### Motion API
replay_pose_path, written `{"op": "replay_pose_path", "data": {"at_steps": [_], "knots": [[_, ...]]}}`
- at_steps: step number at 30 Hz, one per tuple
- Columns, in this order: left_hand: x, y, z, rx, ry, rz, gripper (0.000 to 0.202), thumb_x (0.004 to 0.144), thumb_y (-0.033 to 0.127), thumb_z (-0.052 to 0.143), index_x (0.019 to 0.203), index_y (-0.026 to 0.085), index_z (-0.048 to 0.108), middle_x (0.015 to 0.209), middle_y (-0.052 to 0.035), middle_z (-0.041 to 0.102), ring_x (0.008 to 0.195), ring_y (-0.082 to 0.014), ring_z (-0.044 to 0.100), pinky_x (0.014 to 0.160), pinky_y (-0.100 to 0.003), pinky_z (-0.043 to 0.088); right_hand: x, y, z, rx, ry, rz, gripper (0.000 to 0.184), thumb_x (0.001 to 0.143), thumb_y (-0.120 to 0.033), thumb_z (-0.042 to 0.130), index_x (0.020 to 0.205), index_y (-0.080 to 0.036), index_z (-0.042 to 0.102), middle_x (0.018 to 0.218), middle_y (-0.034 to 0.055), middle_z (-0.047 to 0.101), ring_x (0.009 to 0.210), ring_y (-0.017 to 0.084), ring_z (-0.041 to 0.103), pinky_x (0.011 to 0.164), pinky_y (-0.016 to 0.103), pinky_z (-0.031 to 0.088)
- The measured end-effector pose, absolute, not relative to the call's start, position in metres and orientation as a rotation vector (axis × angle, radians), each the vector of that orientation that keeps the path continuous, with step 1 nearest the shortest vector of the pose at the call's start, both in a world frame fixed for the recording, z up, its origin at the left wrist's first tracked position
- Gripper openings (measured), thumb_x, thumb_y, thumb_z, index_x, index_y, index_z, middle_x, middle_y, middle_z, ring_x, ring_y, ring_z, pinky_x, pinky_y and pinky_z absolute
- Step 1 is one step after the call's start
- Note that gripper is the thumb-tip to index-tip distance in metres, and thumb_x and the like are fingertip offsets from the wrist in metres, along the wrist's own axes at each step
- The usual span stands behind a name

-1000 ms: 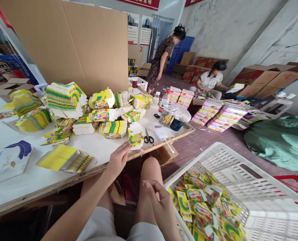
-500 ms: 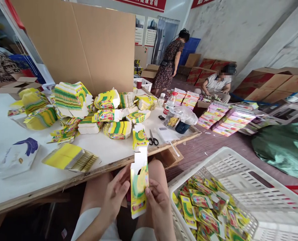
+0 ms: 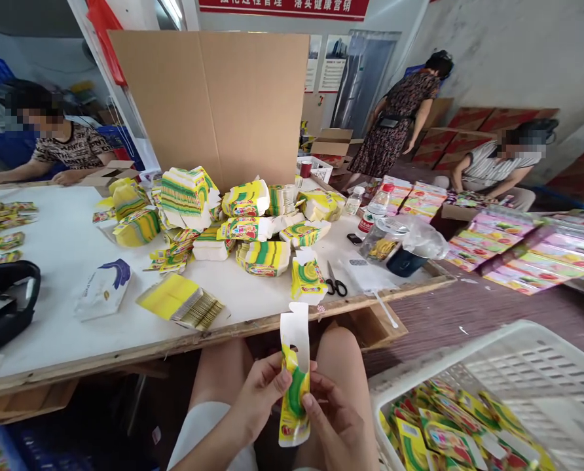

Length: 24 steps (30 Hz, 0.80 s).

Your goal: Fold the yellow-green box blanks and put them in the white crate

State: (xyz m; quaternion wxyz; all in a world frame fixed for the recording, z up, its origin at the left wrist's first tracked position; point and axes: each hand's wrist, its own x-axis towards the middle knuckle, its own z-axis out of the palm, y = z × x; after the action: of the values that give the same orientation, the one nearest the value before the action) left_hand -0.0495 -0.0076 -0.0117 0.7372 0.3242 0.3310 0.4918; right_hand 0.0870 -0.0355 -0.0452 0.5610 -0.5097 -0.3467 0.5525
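Observation:
Over my lap, I hold a small yellow and green carton (image 3: 296,392) upright between both hands, its white inner flap standing up at the top. My left hand (image 3: 265,386) pinches its left edge with the thumb on the front. On the lower right edge, the thumb of my right hand (image 3: 334,409) presses the front while the fingers lie behind. A single carton (image 3: 308,278) stands on the table edge just beyond. Bundles of flat cartons (image 3: 262,257) lie heaped behind it, and a fanned stack of yellow cartons (image 3: 169,297) rests nearer on the left.
At my right stands a white plastic basket (image 3: 532,340) holding many yellow packs. Scissors (image 3: 338,286), a plastic jar (image 3: 383,239) and a bottle (image 3: 374,210) are on the table (image 3: 253,302). A tall cardboard sheet (image 3: 213,104) rises behind. Several people are around the room.
My left hand has closed onto the carton's left edge, where it was apart before. The carton has turned and looks narrower. My view has swung left.

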Motion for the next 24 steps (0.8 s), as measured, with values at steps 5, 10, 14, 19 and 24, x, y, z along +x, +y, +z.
{"op": "replay_pose_path", "data": {"at_steps": [5,10,14,19,24], "knots": [[-0.042,-0.004,-0.013,0.722,0.809,1.161,0.045,0.076,0.058,0.075,0.089,0.014,0.074,0.081,-0.0090,0.077,0.077,-0.0248,0.073,0.069,-0.032,0.055,0.081,-0.037,-0.047,-1.240,-0.803,1.309,0.042,0.070,-0.056,0.081,0.088,-0.018,0.074,0.082,0.0102,0.077,0.071,0.027,0.071,0.063,0.034,0.060],[-0.043,-0.008,-0.023,0.851,0.871,1.221,0.046,0.085,0.046,0.071,0.120,0.020,0.055,0.095,-0.0079,0.076,0.087,-0.0222,0.071,0.076,-0.031,0.053,0.083,-0.034,-0.050,-1.332,-0.956,1.076,0.042,0.074,-0.058,0.076,0.078,-0.017,0.070,0.066,0.0058,0.071,0.058,0.021,0.066,0.054,0.029,0.056],[-0.048,-0.015,-0.029,0.951,0.894,1.238,0.058,0.090,0.036,0.068,0.135,0.026,0.034,0.108,-0.0097,0.073,0.097,-0.0220,0.069,0.086,-0.033,0.050,0.092,-0.030,-0.051,-1.348,-1.089,1.010,0.034,0.078,-0.047,0.077,0.093,-0.017,0.071,0.073,0.0056,0.073,0.060,0.020,0.067,0.055,0.028,0.058],[-0.059,-0.014,-0.023,0.990,0.788,1.109,0.064,0.091,0.036,0.067,0.142,0.027,0.029,0.114,-0.0120,0.070,0.102,-0.0243,0.068,0.088,-0.037,0.050,0.103,-0.028,-0.041,-1.216,-1.211,1.020,0.048,0.088,-0.034,0.069,0.133,-0.021,0.059,0.123,0.0140,0.068,0.080,0.021,0.071,0.070,0.031,0.062],[-0.067,-0.013,-0.018,0.956,0.705,0.989,0.055,0.087,0.034,0.072,0.132,0.027,0.042,0.107,-0.0080,0.072,0.093,-0.0218,0.068,0.082,-0.033,0.050,0.116,-0.026,-0.027,-1.138,-1.339,1.153,0.042,0.092,-0.034,0.064,0.132,-0.025,0.058,0.124,0.0120,0.067,0.100,0.024,0.070,0.081,0.033,0.060]]}}
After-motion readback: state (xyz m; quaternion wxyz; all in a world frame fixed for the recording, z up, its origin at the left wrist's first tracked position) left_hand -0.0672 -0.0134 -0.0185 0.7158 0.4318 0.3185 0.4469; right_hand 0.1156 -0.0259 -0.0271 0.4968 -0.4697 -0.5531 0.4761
